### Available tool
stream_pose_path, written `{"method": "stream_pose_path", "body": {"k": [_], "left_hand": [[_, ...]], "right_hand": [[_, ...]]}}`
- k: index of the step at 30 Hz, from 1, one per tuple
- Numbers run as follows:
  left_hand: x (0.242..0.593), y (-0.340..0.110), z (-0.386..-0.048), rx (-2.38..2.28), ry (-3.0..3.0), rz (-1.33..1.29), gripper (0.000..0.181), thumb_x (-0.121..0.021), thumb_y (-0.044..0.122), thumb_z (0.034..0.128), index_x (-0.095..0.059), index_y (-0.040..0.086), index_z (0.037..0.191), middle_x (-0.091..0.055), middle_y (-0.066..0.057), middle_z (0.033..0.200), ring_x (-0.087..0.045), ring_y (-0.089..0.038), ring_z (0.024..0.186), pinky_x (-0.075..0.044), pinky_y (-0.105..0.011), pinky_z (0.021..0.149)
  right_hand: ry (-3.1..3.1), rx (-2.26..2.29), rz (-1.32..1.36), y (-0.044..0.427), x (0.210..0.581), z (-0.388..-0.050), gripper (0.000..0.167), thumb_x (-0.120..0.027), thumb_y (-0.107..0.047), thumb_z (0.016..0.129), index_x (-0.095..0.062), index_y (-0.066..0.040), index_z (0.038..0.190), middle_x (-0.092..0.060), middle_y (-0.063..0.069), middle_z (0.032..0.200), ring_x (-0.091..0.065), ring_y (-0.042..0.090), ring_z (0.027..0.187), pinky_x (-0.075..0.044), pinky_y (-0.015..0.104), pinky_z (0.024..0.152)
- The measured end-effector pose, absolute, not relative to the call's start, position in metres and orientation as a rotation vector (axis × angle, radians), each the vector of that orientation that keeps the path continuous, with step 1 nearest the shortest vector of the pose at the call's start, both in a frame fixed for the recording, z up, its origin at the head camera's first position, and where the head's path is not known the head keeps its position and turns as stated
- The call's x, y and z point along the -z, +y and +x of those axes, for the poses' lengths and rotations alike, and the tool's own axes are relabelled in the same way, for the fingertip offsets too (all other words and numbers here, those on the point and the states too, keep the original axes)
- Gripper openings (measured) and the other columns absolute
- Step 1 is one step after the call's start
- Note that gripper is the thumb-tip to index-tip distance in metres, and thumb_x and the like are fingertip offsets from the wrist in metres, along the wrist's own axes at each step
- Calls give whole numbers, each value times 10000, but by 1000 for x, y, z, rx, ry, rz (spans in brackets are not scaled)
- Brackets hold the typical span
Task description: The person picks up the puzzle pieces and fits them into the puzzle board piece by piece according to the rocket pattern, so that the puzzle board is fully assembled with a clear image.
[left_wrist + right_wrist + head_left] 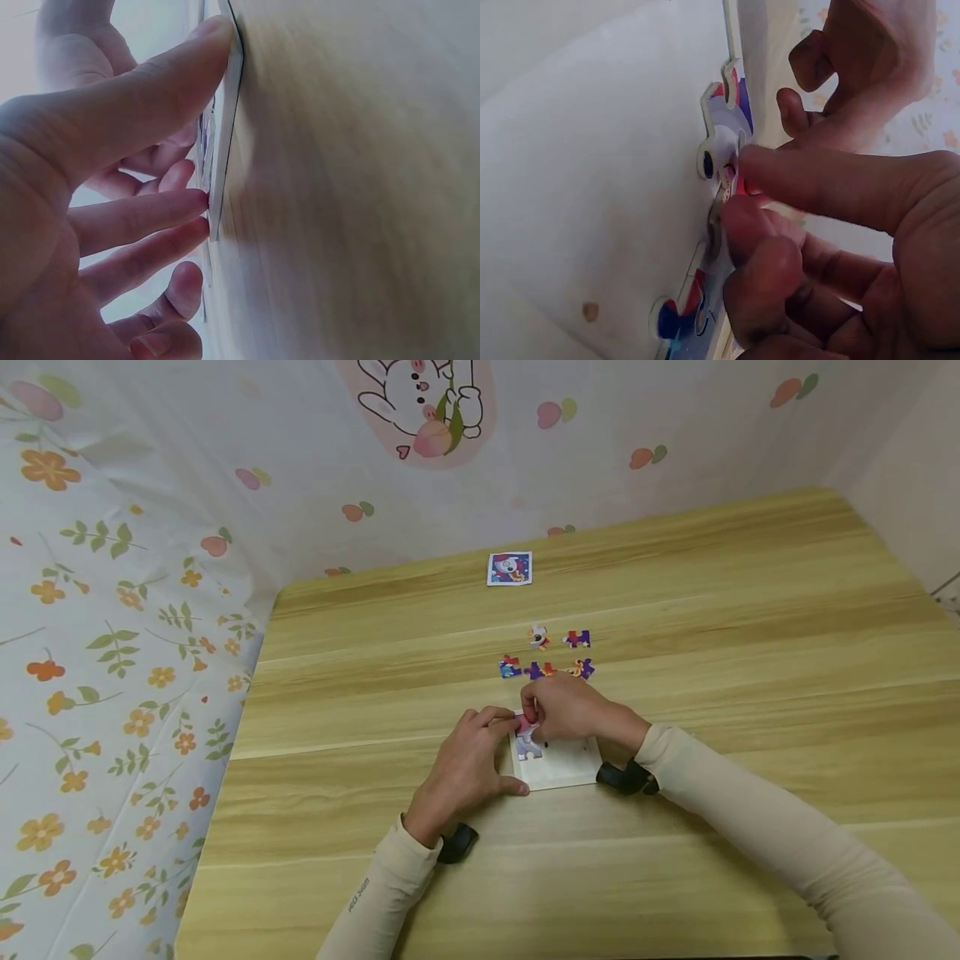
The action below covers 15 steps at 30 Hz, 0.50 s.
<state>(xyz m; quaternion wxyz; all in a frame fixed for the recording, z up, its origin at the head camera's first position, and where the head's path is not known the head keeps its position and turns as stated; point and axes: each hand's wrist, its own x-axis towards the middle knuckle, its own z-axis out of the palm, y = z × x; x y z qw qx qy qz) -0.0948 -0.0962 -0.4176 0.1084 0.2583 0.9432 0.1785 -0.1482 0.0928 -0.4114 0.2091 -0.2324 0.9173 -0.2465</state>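
A shallow white tray (pixel 562 770) lies on the table, with joined puzzle pieces (pixel 528 747) along its left side. My left hand (pixel 467 768) spans that side, thumb near the lower corner and fingertips against the edge; in the left wrist view the fingers look mostly straight beside the tray (pixel 227 120). My right hand (pixel 570 708) reaches over the tray's upper left, its thumb and finger pinching a small puzzle piece, red where it shows (pixel 527 720). From the right wrist view, the curled fingers of my right hand (pixel 817 247) partly hide the pieces (pixel 725 120).
Beyond the tray lie several loose puzzle pieces, among them a white one (pixel 538 637), a red and purple one (pixel 577 639) and a blue one (pixel 510 667). A small picture card (pixel 510 568) lies near the table's far edge. Patterned cloth (pixel 135 693) hangs at the left.
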Motion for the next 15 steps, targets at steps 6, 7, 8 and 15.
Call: {"method": "stream_pose_path", "body": {"k": [6,7,8,15], "left_hand": [[419,-97,-95,-526,2770,746,843,-943,444,630,-647,83,1331,-579,-24,1413,-536,-255,1177,-496,-366,983],[419,-97,-95,-521,2770,739,846,-944,444,630,-646,82,1333,-577,-22,1415,-535,-254,1180,-495,-364,988],[419,-97,-95,-518,2770,735,847,-943,445,631,-645,83,1335,-575,-20,1417,-535,-253,1181,-496,-363,988],[419,-96,-95,-515,2766,733,850,-940,452,633,-639,108,1350,-572,-5,1418,-533,-245,1160,-501,-353,956]], "right_hand": [[2582,668,-653,87,411,-148,213,-833,-235,797,-640,-145,792,-600,-13,711,-522,167,693,-353,270,588],[2590,667,-657,86,411,-148,220,-833,-244,801,-638,-144,783,-599,-11,706,-523,169,687,-352,268,574],[2597,668,-659,85,411,-149,226,-834,-250,802,-635,-144,778,-598,-10,701,-526,172,680,-353,266,560],[2622,615,-697,87,414,-156,327,-884,-340,757,-632,-133,783,-574,-7,683,-508,187,717,-346,267,577]]}}
